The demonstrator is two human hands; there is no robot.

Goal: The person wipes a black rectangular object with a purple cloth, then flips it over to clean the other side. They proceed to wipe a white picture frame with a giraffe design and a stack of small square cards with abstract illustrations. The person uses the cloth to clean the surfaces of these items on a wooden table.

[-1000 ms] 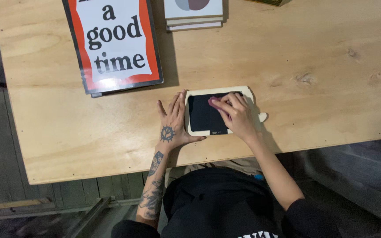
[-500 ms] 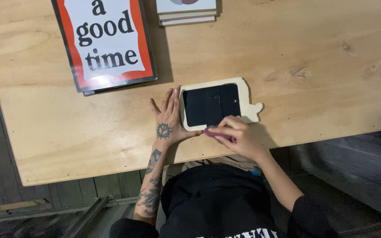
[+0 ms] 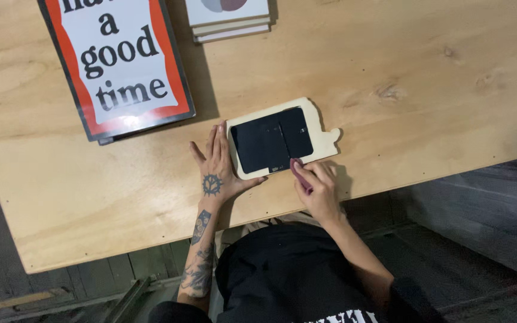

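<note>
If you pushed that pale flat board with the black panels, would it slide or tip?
The pale board lies flat on the wooden table, so it would probably slide, not tip. It looks thin and stiff, likely light. The left hand braces its edge, hinting it shifts easily.

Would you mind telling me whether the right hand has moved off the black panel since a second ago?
Yes. The right hand has slid off the black panel toward the wooden table near edge, now beside the pale board's corner.

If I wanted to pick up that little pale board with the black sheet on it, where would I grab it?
Probably by the small tab on the pale wooden board, coming from its right: it juts out bare, while the left hand braces the opposite edge and the right hand sits at the near edge.
</note>
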